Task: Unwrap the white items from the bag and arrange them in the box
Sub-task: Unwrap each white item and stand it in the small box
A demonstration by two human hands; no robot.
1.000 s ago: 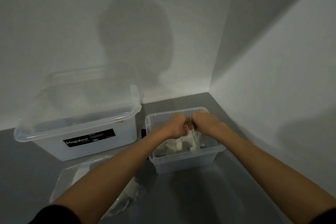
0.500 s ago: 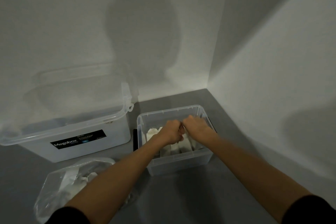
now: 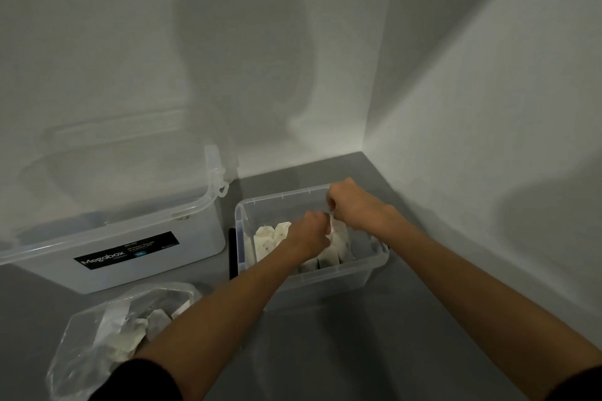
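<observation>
A small clear plastic box (image 3: pixel 338 280) stands on the grey floor near the wall corner. Several white sachets (image 3: pixel 270 239) stand upright inside it. Both my hands are over the box. My left hand (image 3: pixel 309 236) has curled fingers and pinches a white item at its top edge. My right hand (image 3: pixel 353 205), just above and to the right, pinches the same white item (image 3: pixel 337 231) from the other side. A clear plastic bag (image 3: pixel 107 332) with more white sachets lies at the lower left, partly behind my left forearm.
A larger lidded translucent tub (image 3: pixel 130 251) with a black "Megabox" label sits to the left against the back wall. A dark flat object (image 3: pixel 232 252) stands between tub and box. White walls meet in a corner right behind the box. Grey floor (image 3: pixel 325 352) spreads in front.
The view has shifted, so the box and bag appear lower and more to the left. My right hand has risen slightly away from my left, which stays low in the box.
</observation>
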